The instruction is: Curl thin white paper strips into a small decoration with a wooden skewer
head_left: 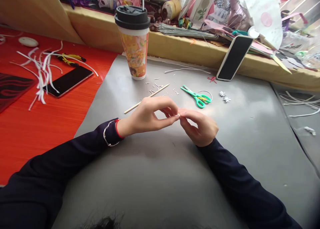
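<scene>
A: What are the hands doing?

B: The left hand (145,115) and the right hand (205,126) meet fingertip to fingertip above the bench (155,179). Each has thumb and finger pinched closely together on a tiny white piece (177,115).

A: Can you make out its shape?

B: No, the fingers cover most of it. Only a bit of white shows where the two pinches meet, near the middle of the view.

A: What lies nearest?

B: A thin wooden stick (131,108) lies slantwise just beyond the left hand, with white scraps (158,86) around it. Beyond the right hand are green-handled scissors (200,103), blades slightly apart, and to their right two small white knotted bits (227,99).

A: And further back?

B: A tall paper cup (135,52) with a black lid stands upright near the shelf (105,32). To its right, a phone (234,58) leans upright against the shelf edge, with a small red bow (212,79) just beside its foot.

A: What's on the red surface (32,132) at the left?

B: A bundle of white strips (41,72), partly over a dark phone (72,79) lying flat, and yellow-and-black pliers (68,60) near it.
</scene>
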Motion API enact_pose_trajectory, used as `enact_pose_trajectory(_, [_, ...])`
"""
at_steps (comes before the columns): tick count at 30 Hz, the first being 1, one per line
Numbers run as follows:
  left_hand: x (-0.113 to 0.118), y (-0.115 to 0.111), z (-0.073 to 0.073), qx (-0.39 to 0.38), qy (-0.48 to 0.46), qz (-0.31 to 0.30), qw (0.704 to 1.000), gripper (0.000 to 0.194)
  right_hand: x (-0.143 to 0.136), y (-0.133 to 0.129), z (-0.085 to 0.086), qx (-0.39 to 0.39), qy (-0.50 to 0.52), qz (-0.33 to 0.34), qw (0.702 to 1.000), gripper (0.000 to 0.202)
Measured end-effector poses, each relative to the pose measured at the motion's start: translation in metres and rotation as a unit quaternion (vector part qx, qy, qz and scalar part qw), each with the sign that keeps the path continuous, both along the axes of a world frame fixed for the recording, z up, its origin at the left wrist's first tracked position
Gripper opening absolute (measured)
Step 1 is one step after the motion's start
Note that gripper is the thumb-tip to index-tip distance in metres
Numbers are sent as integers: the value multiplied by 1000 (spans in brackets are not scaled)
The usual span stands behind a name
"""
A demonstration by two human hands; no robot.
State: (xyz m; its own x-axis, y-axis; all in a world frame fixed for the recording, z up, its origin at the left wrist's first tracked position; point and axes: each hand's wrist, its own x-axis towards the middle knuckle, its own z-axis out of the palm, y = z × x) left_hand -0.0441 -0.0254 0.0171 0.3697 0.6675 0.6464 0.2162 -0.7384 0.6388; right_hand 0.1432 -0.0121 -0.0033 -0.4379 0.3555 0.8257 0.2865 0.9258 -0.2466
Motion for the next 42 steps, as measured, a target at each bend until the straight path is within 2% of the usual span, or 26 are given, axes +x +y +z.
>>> enact_pose_trajectory(8, [0, -5, 6, -3, 43, 28, 999, 9, 0, -2, -1, 8, -11, -13, 1000, 36])
enact_pose_trajectory(15, [-6, -2, 6, 45, 84, 38, 995, 13, 2, 4, -7, 47, -17, 1, 999, 41])
enact_pose_trajectory(18, [-10, 1, 6, 82, 105, 43, 990, 12, 3, 5, -9, 40, -36, -4, 999, 37])
enact_pose_trajectory(24, [-11, 3, -6, 162, 124, 96, 974, 11, -1, 0, -6, 7, -14, -36, 999, 23])
enact_pose_trajectory(32, [-4, 0, -22, 253, 91, 155, 951, 18, -10, -5, -8, 8, 60, -95, 994, 24])
enact_pose_trajectory(36, [0, 0, -26, 241, 64, 157, 956, 19, -12, -8, -8, -37, 69, -110, 991, 20])
enact_pose_trajectory(42, [1, 1, -24, 242, 56, 136, 959, 14, -12, -8, -6, -58, 79, -80, 992, 21])
